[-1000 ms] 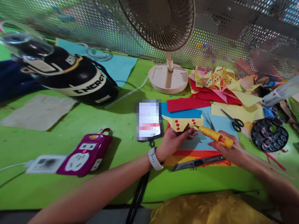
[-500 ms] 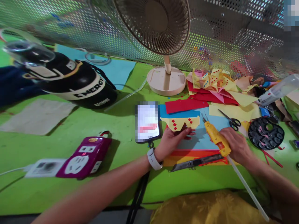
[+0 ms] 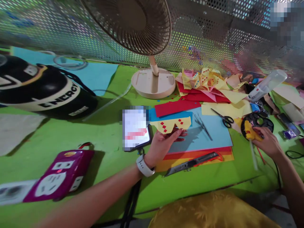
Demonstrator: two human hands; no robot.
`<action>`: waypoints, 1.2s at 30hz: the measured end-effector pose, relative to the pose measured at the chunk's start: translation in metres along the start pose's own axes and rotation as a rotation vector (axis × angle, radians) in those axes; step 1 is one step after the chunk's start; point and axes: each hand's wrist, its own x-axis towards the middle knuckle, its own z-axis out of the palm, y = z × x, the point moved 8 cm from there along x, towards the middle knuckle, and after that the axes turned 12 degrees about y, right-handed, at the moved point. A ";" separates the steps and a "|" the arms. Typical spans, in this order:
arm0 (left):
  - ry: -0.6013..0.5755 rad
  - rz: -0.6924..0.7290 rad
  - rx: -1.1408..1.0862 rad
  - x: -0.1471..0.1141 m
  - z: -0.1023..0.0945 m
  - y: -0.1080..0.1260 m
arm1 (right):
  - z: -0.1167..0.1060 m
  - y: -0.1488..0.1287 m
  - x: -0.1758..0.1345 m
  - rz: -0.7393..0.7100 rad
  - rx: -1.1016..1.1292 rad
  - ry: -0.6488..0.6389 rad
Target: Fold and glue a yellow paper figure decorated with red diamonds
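My left hand (image 3: 163,142) pinches a cut strip of yellow paper (image 3: 171,125) with red diamonds on it, above stacked coloured sheets. At the right, my right hand (image 3: 267,141) is closed around a yellow glue gun (image 3: 251,132), whose white glue stick trails down. The gun is over or beside a black round palette (image 3: 267,123); whether it touches is unclear. Tweezers (image 3: 203,126) lie on the light blue paper (image 3: 213,139). A box cutter (image 3: 192,163) rests along the stack's near edge.
A phone (image 3: 135,128) lies left of the paper. Behind stands a fan (image 3: 153,82). Scissors (image 3: 223,117) lie near a heap of paper scraps (image 3: 209,82) and a clear bottle (image 3: 268,85). At the left are a black bottle (image 3: 57,91) and a purple power strip (image 3: 61,171).
My right hand has carried the glue gun rightward, away from the paper stack to the palette. My left hand still holds the yellow strip. The view has shifted right.
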 end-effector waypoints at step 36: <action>-0.103 -0.043 -0.082 0.000 0.012 -0.002 | 0.053 -0.211 0.121 -0.162 0.707 -0.057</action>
